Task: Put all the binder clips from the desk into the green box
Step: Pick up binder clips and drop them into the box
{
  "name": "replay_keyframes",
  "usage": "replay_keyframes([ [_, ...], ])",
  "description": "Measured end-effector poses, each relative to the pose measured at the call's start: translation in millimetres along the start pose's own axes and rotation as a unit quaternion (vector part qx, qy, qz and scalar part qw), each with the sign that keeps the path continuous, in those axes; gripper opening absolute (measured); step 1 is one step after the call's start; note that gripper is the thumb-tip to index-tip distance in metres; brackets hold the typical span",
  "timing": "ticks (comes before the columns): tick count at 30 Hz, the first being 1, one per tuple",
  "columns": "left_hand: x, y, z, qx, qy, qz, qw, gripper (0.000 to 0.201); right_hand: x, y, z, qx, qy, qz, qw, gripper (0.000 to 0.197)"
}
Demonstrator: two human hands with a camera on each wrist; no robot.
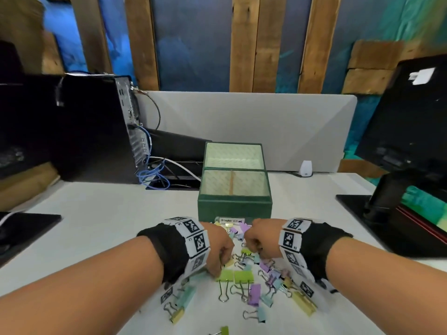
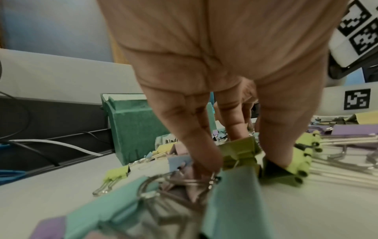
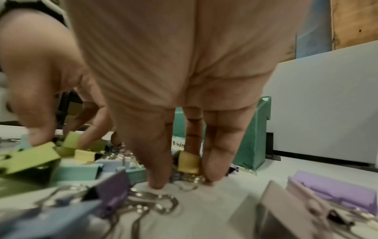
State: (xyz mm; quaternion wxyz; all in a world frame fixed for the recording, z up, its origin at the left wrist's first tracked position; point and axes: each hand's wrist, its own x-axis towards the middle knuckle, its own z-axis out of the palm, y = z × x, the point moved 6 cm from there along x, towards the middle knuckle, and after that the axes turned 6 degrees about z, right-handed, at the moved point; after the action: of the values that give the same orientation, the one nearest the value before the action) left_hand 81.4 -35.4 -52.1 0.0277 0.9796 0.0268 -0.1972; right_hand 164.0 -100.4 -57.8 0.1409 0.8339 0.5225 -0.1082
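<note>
— While both hands work the pile, what does each grip have?

— The left hand (image 1: 219, 247) has its fingers curled down into the binder clips (image 1: 244, 276), thumb and fingertips pinching a lime-green clip (image 2: 239, 152). The right hand (image 1: 257, 240) pinches a small yellow clip (image 3: 188, 162) between thumb and fingers, the tips touching the counter (image 1: 96, 226).

— Where do the clips lie?

— Scattered across the counter's near-middle, toward its front edge, in green, purple, teal, yellow and blue. Two green ones (image 1: 234, 276) sit side by side just nearer than the hands; a few strays lie closer still to the front edge.

— And the green box (image 1: 234, 204)?

— Open, standing just behind the pile toward the back edge, its lid (image 1: 233, 154) tipped up behind it. No clips show inside from the head view. A small label (image 1: 229, 220) lies against its front wall.

— Anything else?

— A black computer tower (image 1: 72, 126) with blue cables at the back left, and a monitor (image 1: 411, 122) on its stand at the right edge.
</note>
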Motion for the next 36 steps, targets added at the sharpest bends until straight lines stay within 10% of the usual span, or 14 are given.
replay_keyframes([
  [12, -19, 24, 12, 0.032, -0.024, 0.009, 0.999, 0.039, -40, 27, -34, 0.113, 0.116, 0.093, 0.982, 0.021],
  [15, -13, 26, 14, 0.035, -0.012, 0.012, 0.999, 0.024, -42, 40, -35, 0.103, 0.096, 0.121, 0.983, 0.045],
  [26, -8, 6, 8, 0.028, 0.033, -0.007, 0.999, 0.035, -22, 40, -28, 0.063, 0.061, 0.130, 0.988, 0.029],
  [32, -39, -9, -23, -0.139, 0.193, -0.029, 0.971, 0.023, -37, 33, -30, 0.053, 0.064, 0.111, 0.990, 0.005],
  [36, -59, -29, -48, -0.256, 0.273, -0.055, 0.926, 0.020, -41, 32, -34, 0.035, 0.072, 0.106, 0.991, 0.032],
])
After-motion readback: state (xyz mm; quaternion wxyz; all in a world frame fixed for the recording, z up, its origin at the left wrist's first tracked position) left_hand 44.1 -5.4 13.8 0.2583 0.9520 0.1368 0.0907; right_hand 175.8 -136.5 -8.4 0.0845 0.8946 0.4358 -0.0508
